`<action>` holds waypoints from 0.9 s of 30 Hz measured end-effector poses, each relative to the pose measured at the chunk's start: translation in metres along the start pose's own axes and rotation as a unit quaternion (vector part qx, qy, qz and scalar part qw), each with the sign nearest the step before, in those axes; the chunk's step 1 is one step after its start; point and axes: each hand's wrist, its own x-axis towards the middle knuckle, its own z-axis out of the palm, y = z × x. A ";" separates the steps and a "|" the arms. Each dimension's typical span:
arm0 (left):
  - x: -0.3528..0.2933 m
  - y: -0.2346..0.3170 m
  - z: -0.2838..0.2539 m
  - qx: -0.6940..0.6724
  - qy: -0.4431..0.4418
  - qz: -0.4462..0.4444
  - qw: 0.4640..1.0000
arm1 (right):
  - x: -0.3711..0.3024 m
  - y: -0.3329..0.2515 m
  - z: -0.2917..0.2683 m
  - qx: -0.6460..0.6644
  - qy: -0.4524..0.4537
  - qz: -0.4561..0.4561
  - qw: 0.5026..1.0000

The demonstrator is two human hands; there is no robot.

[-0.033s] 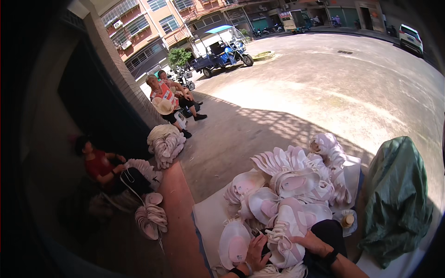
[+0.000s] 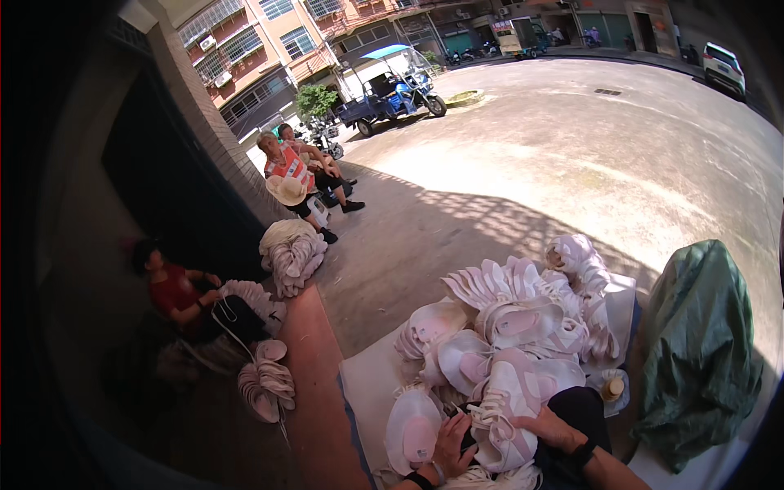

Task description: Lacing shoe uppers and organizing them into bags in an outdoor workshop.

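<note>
shoe upper (image 2: 516, 400), white and pale pink, lies left of the green cover (image 2: 694, 351), the landmark, above dark trousers (image 2: 581, 406). judged by its thin, stitched panels, it is probably light, pliable and not slippery; its laces (image 2: 492, 411) could snag, and the side panel offers the surest hold. right hand (image 2: 551, 430), between shoe upper and cover, holds that side, thumb in view, other fingers partly hidden. left hand (image 2: 451, 447), farther left of the cover, rests beside the laces, fingers loosely extended; whether it pinches a lace cannot be told. other uppers (image 2: 520, 322) are heaped left of the cover on a pale sheet (image 2: 367, 384). just left of the cover sits a small container (image 2: 612, 389). beyond the cover, a concrete yard (image 2: 572, 135) runs to a blue cargo tricycle (image 2: 398, 94); far left of the cover, a person in red (image 2: 170, 290) sits in shade.
</note>
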 end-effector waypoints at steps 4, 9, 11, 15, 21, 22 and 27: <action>0.000 -0.001 0.000 0.001 -0.002 0.003 1.000 | -0.001 -0.003 0.002 0.005 -0.001 -0.002 1.000; -0.001 -0.003 0.002 -0.007 -0.002 0.005 1.000 | -0.001 -0.005 0.000 0.019 -0.016 0.029 0.999; -0.001 -0.004 0.002 -0.007 -0.003 0.004 1.000 | 0.000 -0.004 -0.001 0.017 -0.018 0.025 0.999; 0.000 -0.001 0.001 0.000 -0.003 0.001 1.000 | 0.001 -0.003 0.000 0.037 -0.024 0.023 0.999; -0.001 -0.002 0.001 0.001 0.005 0.007 1.000 | -0.001 -0.004 0.003 0.021 0.005 0.022 1.000; 0.000 -0.002 0.001 0.001 0.006 0.007 1.000 | 0.000 -0.001 0.002 0.026 0.005 0.025 0.999; 0.001 -0.001 0.000 -0.008 0.006 0.005 1.000 | 0.003 0.004 -0.003 0.022 -0.002 0.031 0.999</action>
